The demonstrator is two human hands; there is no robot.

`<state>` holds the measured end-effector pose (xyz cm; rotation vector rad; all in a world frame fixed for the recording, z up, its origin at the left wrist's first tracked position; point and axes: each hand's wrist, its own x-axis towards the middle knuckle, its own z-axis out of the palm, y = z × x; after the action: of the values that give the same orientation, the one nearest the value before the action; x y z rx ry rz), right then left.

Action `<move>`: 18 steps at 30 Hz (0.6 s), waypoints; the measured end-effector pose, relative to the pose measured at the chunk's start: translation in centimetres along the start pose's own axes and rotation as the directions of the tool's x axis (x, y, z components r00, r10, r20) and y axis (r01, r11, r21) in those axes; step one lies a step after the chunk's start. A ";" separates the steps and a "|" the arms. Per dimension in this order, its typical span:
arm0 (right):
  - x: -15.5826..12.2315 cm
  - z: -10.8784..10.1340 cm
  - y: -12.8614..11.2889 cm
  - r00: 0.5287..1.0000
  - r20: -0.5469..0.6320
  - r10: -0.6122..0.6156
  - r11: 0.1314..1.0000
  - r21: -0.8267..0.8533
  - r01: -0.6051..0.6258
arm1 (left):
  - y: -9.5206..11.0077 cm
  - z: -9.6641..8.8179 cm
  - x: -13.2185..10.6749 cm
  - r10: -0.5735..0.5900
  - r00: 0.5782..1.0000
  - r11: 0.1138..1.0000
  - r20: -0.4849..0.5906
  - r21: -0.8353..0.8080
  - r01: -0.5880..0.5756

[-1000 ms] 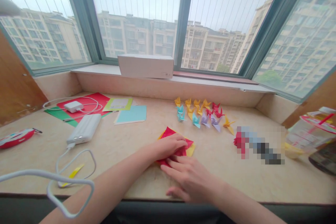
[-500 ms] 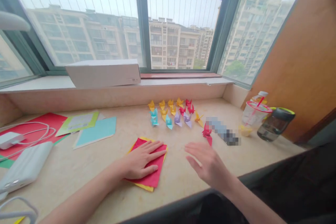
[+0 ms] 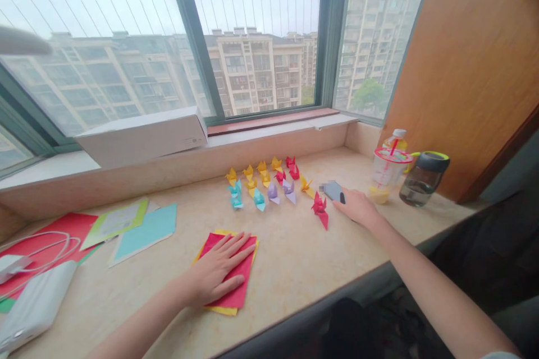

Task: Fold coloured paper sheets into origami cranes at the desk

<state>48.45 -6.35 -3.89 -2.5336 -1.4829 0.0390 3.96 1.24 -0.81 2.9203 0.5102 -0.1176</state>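
Note:
My left hand [image 3: 221,272] lies flat with fingers spread on a red sheet of paper [image 3: 240,286], which rests on a yellow sheet [image 3: 223,311]. Off to the right, my right hand [image 3: 357,206] has its fingers at the near end of a smartphone [image 3: 334,190] lying on the counter, and appears to grip it. Part of the phone is blurred out. Just left of that hand sits a red paper crane [image 3: 320,210]. Behind it are rows of folded cranes, among them a yellow crane [image 3: 306,185], a purple crane [image 3: 289,190] and a turquoise crane [image 3: 258,199].
At the right stand a plastic cup [image 3: 389,168] with a straw and a dark water bottle [image 3: 424,179]. Coloured paper [image 3: 147,230], a white cable [image 3: 67,247] and a white power bank [image 3: 40,308] lie at the left. A white box [image 3: 143,137] sits on the sill.
My right hand has moved right and forward from above the counter to the phone. My left hand stays on the red paper. The view has turned slightly right.

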 end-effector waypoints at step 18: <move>2.1 -0.1 0.5 0.999 0.040 0.006 0.998 0.060 -0.009 | 1.6 -0.6 -0.1 -0.096 0.995 0.983 -0.019 0.156 0.098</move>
<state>49.93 -4.82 -3.73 -2.5046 -1.4636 0.1339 4.48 -0.13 0.00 3.0495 0.6751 -0.1604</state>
